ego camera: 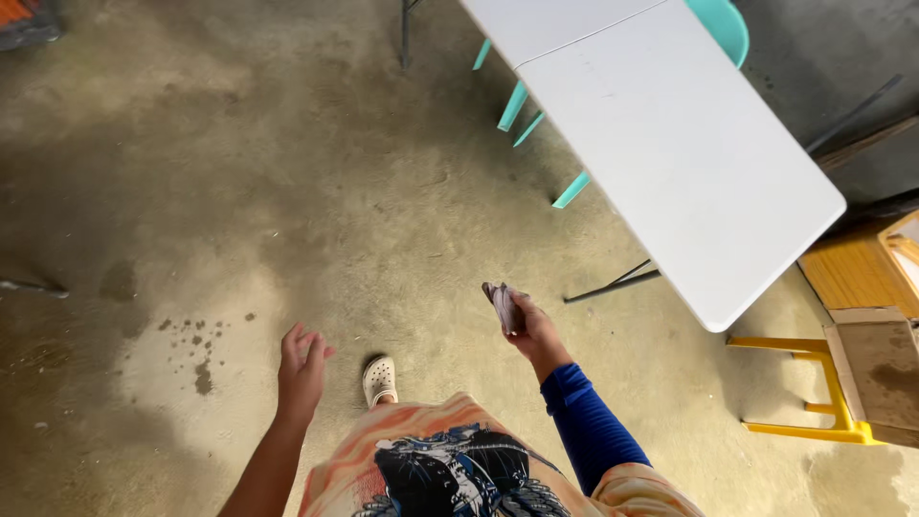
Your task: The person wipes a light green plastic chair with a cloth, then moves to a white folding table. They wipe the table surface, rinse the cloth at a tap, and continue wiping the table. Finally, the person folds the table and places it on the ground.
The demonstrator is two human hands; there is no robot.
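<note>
A crumpled cloth (504, 304) sits pinched in the raised right hand (532, 330); left hand (301, 366) hangs open-fingered.

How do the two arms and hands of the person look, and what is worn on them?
The left arm is bare, with no sleeve, and the left hand has no glove. The right arm wears a tight blue long sleeve that ends at the wrist; the right hand is bare too.

A person wears an orange-and-cream swirled shirt (459, 450) printed with a dark blue-black graphic. The right arm carries a snug royal-blue long sleeve (589, 426), while the left arm is bare. One foot shows a white perforated clog (380, 379).
</note>
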